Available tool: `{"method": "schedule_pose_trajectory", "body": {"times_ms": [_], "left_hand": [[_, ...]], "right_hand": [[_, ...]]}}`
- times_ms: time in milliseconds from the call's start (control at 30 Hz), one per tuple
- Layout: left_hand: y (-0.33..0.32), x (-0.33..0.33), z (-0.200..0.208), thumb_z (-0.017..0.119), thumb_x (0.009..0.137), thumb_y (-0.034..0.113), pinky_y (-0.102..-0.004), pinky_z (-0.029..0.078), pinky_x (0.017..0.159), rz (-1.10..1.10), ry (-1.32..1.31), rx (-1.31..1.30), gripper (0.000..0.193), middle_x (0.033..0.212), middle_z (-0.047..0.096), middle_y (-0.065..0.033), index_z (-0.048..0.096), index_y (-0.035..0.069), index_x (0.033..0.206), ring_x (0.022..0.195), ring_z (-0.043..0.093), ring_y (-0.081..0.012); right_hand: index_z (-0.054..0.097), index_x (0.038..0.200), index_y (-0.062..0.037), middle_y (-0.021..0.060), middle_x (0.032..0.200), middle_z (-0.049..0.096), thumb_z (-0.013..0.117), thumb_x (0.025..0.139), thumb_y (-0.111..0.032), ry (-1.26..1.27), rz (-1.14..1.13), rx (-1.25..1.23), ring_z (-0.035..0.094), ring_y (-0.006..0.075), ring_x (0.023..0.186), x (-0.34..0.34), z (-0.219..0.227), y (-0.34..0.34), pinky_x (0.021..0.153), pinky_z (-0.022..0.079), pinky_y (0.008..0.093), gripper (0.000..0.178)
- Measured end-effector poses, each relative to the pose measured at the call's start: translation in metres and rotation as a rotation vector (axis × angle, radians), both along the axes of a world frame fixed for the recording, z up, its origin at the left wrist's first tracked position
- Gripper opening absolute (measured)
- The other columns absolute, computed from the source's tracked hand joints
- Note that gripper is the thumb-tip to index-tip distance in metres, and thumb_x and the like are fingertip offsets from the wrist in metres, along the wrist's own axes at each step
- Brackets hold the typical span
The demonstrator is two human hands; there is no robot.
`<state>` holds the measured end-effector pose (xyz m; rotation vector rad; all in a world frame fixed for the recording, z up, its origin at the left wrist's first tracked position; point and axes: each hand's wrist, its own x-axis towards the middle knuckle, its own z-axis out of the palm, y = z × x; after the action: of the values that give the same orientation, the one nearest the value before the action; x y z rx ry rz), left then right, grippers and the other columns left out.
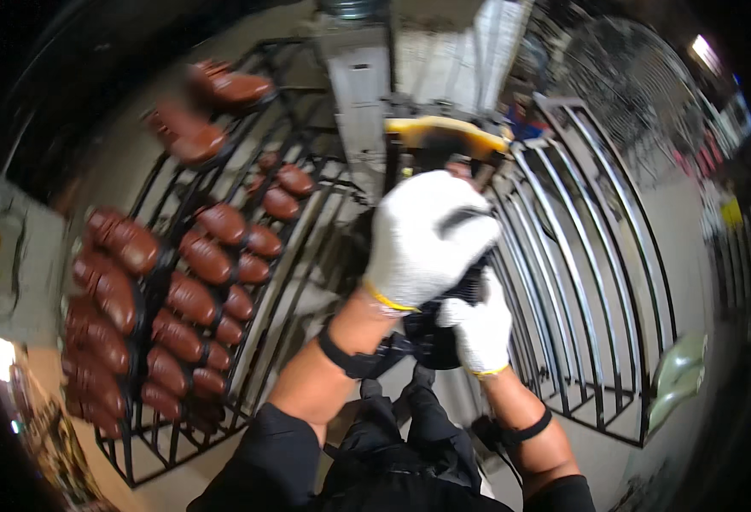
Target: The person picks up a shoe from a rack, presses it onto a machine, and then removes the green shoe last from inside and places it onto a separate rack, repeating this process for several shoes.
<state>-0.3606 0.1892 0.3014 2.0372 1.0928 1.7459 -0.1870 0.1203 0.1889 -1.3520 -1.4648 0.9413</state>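
A dark piece [472,286], its kind unclear, sits between your right hand [481,328], clasping it, and your left hand [427,243], curled, its grip hidden. Work looks unfinished; what remains cannot be told. Brown shoes [189,294] line the left rack [189,452]; a green object [678,377] adjoins the right rack's [599,429] near right corner.

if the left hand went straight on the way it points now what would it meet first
Probably the yellow curved part just beyond the left hand, though blur and the single view leave depth unclear.
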Motion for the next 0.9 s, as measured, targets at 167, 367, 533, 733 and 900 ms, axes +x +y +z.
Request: {"method": "schedule_pose_trajectory", "body": {"times_ms": [167, 367, 533, 733, 900], "left_hand": [[0.006, 0.007, -0.007, 0.080, 0.086, 0.000, -0.0310, 0.056, 0.078, -0.035, -0.101, -0.282, 0.013, 0.089, 0.074, -0.0053, 0.076, -0.001, 0.098, 0.082, 0.069, -0.0147], [-0.011, 0.007, -0.008, 0.077, 0.090, 0.000, -0.0304, 0.056, 0.082, -0.027, -0.010, -0.163, 0.007, 0.092, 0.074, -0.0061, 0.075, -0.003, 0.096, 0.086, 0.069, -0.0143], [-0.109, 0.007, -0.047, 0.096, 0.072, 0.029, -0.0444, 0.056, 0.099, -0.046, 0.045, -0.248, 0.037, 0.098, 0.076, -0.0117, 0.081, 0.010, 0.099, 0.097, 0.074, -0.0296], [-0.202, -0.071, -0.111, 0.088, 0.082, 0.021, -0.0435, 0.048, 0.112, -0.046, -0.276, -0.769, 0.048, 0.122, 0.073, -0.0113, 0.074, 0.002, 0.123, 0.124, 0.066, -0.0333], [-0.243, -0.179, -0.174, 0.070, 0.105, 0.022, -0.0356, 0.045, 0.116, -0.212, -0.931, -1.425, 0.049, 0.142, 0.066, -0.0118, 0.059, -0.005, 0.145, 0.130, 0.061, -0.0184]], "right_hand": [[0.044, 0.154, 0.0124, 0.0180, 0.068, 0.065, 0.094, 0.081, -0.039, -0.110, 0.077, 0.199, 0.060, 0.0122, 0.058, 0.003, -0.026, 0.002, 0.071, 0.056, 0.0303, 0.103], [0.047, 0.151, 0.0123, 0.0113, 0.078, 0.071, 0.089, 0.088, -0.030, 0.371, 0.215, -0.176, 0.061, 0.0130, 0.066, 0.002, -0.001, 0.003, 0.074, 0.056, 0.0291, 0.087], [0.040, 0.160, 0.0038, 0.0204, 0.145, 0.064, 0.092, 0.081, -0.037, -0.044, 0.216, 0.005, 0.066, 0.0326, 0.128, 0.034, -0.025, -0.053, 0.109, 0.052, 0.0383, 0.103], [0.042, 0.158, 0.0012, 0.0196, 0.138, 0.069, 0.100, 0.071, -0.034, -0.119, 0.625, -0.645, 0.067, 0.0287, 0.129, 0.022, -0.067, -0.158, 0.113, 0.050, 0.0388, 0.111], [0.041, 0.158, 0.0057, 0.0150, 0.141, 0.067, 0.102, 0.068, -0.026, 0.063, 0.969, -0.869, 0.063, 0.0191, 0.129, -0.048, -0.055, -0.091, 0.110, 0.051, 0.0373, 0.113]]}}
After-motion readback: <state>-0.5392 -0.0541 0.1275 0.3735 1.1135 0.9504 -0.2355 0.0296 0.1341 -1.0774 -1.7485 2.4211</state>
